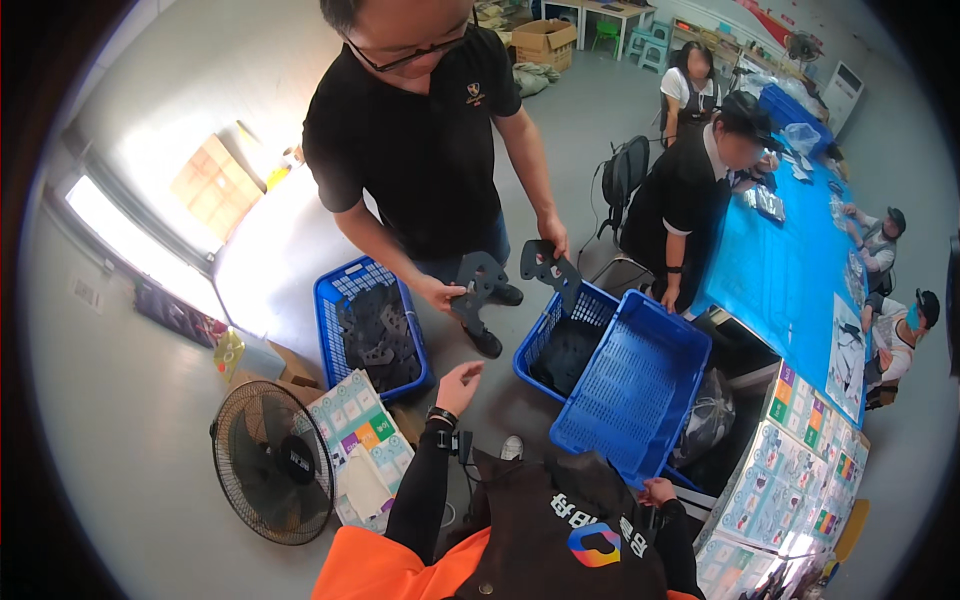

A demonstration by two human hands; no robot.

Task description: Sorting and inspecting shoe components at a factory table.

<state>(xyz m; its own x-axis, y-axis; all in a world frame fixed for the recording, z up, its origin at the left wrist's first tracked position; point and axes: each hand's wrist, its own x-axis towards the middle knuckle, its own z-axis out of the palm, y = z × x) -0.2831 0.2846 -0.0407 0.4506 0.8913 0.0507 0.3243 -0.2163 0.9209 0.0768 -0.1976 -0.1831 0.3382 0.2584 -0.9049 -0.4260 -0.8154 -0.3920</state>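
Observation:
My right hand (657, 491) is closed on the near rim of a blue plastic basket (635, 385), which is tilted and shows its slotted inside. That basket partly covers a second blue basket (540, 352) with dark flat pieces in it. My left hand (458, 388) is held out in the air with loosely bent fingers and nothing in it. Beyond it, a co-worker in a black shirt (400, 140) holds a dark grey flat plate with cut-out holes (480, 280) in one hand and a similar plate (548, 268) in the other.
On the left, another blue basket (322, 310) holds many dark pieces. A black floor fan (272, 462) stands near cardboard boxes and printed boards (360, 435). To the right runs a long blue-covered table (765, 270) with several people around it. A dark chair (625, 180) stands behind the baskets.

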